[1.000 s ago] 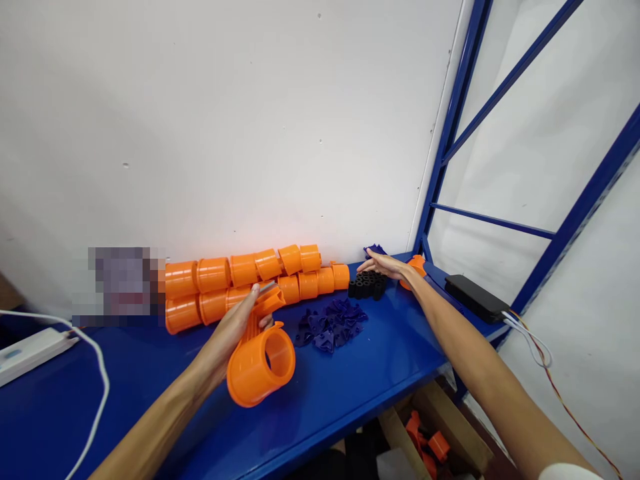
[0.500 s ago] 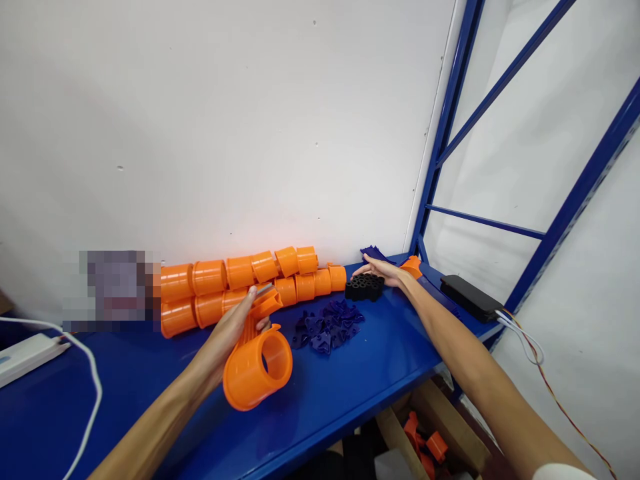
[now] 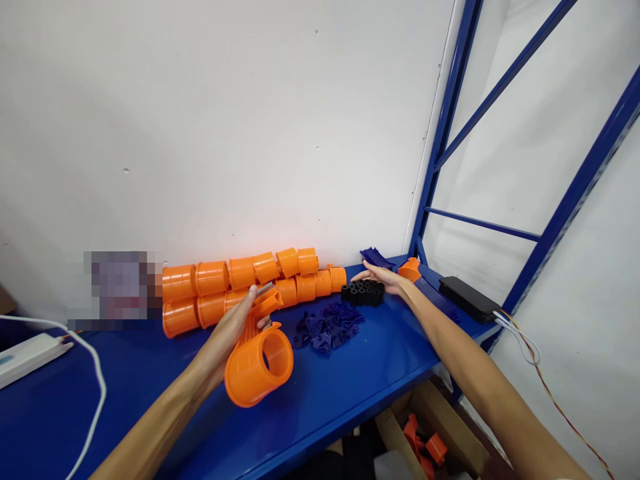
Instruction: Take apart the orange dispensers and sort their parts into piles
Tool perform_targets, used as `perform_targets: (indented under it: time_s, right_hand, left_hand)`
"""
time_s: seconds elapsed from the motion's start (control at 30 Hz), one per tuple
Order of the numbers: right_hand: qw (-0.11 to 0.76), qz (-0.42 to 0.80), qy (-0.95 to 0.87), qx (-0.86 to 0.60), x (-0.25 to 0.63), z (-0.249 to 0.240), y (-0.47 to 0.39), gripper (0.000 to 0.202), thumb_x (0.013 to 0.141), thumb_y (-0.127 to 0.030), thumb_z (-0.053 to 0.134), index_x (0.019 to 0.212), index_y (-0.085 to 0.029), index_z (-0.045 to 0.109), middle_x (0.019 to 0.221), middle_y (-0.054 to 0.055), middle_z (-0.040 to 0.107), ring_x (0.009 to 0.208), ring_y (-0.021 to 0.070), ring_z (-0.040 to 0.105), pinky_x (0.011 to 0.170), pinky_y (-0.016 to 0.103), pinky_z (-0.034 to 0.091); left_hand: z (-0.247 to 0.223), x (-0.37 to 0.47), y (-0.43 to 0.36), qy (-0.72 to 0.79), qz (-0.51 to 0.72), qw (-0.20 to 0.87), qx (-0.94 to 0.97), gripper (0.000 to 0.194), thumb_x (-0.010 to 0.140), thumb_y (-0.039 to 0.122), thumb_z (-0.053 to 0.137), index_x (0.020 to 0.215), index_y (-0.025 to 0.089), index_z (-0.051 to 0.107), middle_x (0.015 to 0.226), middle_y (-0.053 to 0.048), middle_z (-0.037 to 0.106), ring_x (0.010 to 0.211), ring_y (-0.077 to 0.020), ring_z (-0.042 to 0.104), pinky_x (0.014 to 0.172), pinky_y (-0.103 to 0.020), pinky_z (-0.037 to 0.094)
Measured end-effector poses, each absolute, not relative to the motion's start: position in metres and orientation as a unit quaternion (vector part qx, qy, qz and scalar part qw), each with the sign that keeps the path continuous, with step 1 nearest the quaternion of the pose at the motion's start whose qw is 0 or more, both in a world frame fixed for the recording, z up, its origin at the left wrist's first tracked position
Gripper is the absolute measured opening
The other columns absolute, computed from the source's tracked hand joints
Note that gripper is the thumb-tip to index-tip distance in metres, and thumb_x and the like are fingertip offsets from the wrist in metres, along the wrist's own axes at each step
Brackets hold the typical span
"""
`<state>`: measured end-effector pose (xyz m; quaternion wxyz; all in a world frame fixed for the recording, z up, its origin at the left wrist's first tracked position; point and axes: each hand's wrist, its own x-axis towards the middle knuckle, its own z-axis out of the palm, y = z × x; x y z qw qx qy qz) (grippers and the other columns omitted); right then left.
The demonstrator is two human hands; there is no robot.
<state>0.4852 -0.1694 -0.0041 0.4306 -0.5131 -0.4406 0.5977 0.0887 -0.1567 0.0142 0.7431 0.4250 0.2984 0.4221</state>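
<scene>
Two hands are out over the blue tabletop (image 3: pixel 350 387). The left hand (image 3: pixel 235 327) is closed around a big orange tube piece (image 3: pixel 257 357). The fingers wrap the narrow top part of it, and the wide round opening hangs below the hand, just above the tabletop and tipped toward the camera. A thin grey bit sticks out by the fingertips, but it is too small to tell what it is.

The right hand (image 3: pixel 383 277) is far from the left one, reaching to the back corner by the wall. Its fingers are stretched out flat and lie on the far side of a bunch of little black rings (image 3: pixel 363 292). It touches them but does not grip them.

Between the two hands lies a pile of small dark purple pieces (image 3: pixel 327 323). Behind the left hand, a row of orange cups (image 3: pixel 240 283) lies on its side along the white wall (image 3: pixel 225 120). One more orange piece (image 3: pixel 410 268) sits just behind the right hand. A flat black box (image 3: pixel 467 298) with wires lies further right, near the blue frame post (image 3: pixel 440 140). A white cable (image 3: pixel 95 393) runs across the left end of the tabletop.
</scene>
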Motion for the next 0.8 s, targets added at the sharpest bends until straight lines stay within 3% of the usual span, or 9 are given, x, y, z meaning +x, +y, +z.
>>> perform_targets:
  time_s: [0.3,0.47,0.63,0.73,0.8]
  right_hand:
    - [0.507,0.548,-0.391,-0.538,0.463,-0.010,-0.185,0.060,0.104,-0.053,0.034,0.094,-0.013,0.078,0.095,0.011,0.078,0.084,0.0173,0.072,0.085,0.026,0.053]
    - [0.513,0.481,-0.413,-0.578,0.449,-0.003,-0.197,0.055,0.100,-0.056,0.042,0.088,-0.014,0.076,0.089,0.012,0.078,0.082,0.0205,0.072,0.085,0.032,0.054]
    - [0.598,0.150,-0.435,-0.657,0.421,0.026,-0.203,0.033,0.091,-0.046,0.056,0.081,-0.018,0.070,0.091,0.010,0.076,0.094,0.0236,0.069,0.091,0.037,0.052]
    - [0.560,0.120,-0.561,-0.598,0.377,0.047,-0.206,0.027,0.086,-0.044,0.062,0.078,-0.019,0.069,0.082,0.006,0.074,0.084,0.0212,0.068,0.080,0.032,0.052]
    - [0.480,0.190,-0.673,-0.530,0.341,0.058,-0.204,0.028,0.087,-0.044,0.061,0.083,-0.018,0.071,0.083,0.005,0.074,0.080,0.0192,0.067,0.073,0.029,0.051]
  left_hand:
    - [0.016,0.090,-0.159,0.290,0.423,0.747,0.423,0.063,0.080,0.058,0.072,0.132,0.022,0.064,0.056,0.004,0.045,0.046,-0.0133,0.049,0.044,-0.026,0.048]
    - [0.014,0.093,-0.161,0.284,0.412,0.740,0.450,0.068,0.077,0.063,0.072,0.132,0.023,0.063,0.055,0.005,0.045,0.048,-0.0127,0.049,0.049,-0.025,0.048]
    - [0.015,0.093,-0.164,0.307,0.376,0.733,0.477,0.055,0.075,0.064,0.072,0.105,0.019,0.065,0.057,0.004,0.050,0.049,-0.0111,0.049,0.049,-0.022,0.043]
    - [0.019,0.091,-0.165,0.311,0.361,0.710,0.518,0.047,0.074,0.062,0.074,0.084,0.019,0.058,0.061,0.003,0.055,0.051,-0.0114,0.052,0.055,-0.025,0.048]
    - [0.022,0.089,-0.163,0.307,0.378,0.687,0.540,0.048,0.075,0.064,0.072,0.081,0.019,0.056,0.059,0.003,0.055,0.048,-0.0103,0.048,0.055,-0.025,0.047]
